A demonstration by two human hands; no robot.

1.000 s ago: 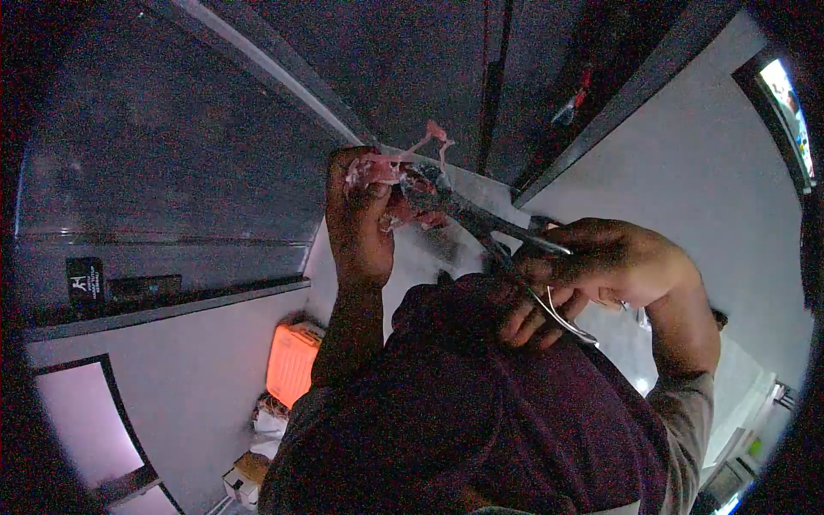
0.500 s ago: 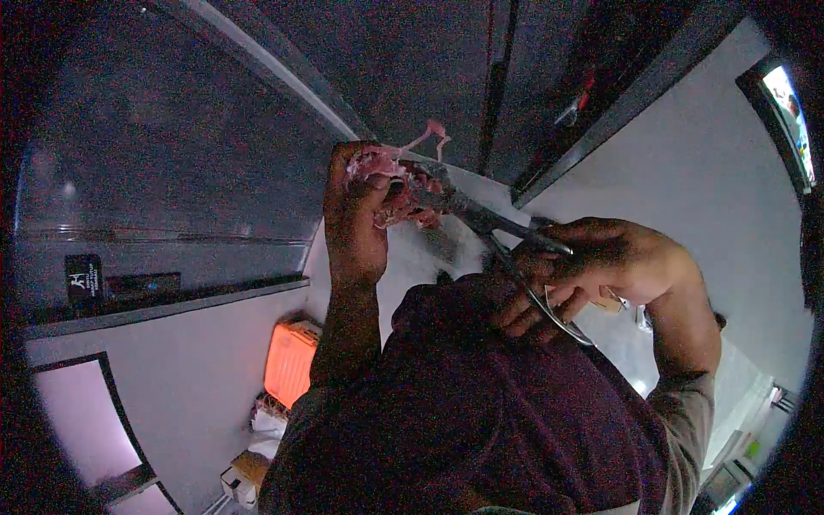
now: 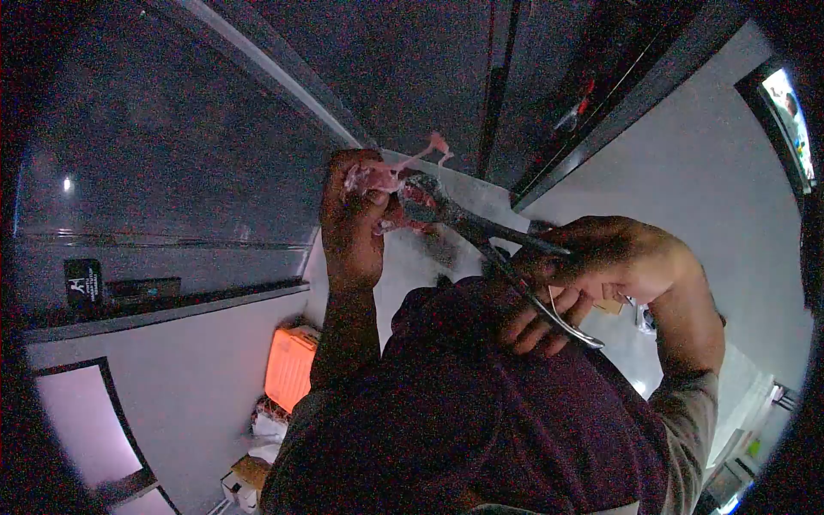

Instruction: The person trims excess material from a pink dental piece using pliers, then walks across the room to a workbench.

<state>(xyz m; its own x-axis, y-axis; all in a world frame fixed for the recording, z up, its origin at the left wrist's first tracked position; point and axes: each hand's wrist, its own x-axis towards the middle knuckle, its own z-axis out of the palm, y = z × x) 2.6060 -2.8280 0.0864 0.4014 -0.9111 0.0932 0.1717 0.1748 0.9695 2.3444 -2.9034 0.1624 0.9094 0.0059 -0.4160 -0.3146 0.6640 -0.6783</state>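
My left hand (image 3: 354, 227) is wrapped round a ragged pinkish piece (image 3: 378, 178) that looks like raw meat, with a thin strand sticking up from it. In my right hand (image 3: 592, 262) is a long metal tool (image 3: 493, 233) with two handles, like shears or pliers. Its handles stand apart between my fingers and palm. The dark jaws lie at the right side of the pinkish piece, touching or overlapping it. Dim light and image noise hide the exact contact.
An orange case (image 3: 291, 365) is at the lower left, above a cardboard box (image 3: 247, 479). Dark panels (image 3: 172, 129) fill the upper left. A lit screen (image 3: 788, 120) is at the far right. A small red object (image 3: 586, 99) shows against the dark upper area.
The tool's handles spread slightly wider than half a second ago, and its jaws have shifted a little on the pinkish piece. My left hand has barely moved.
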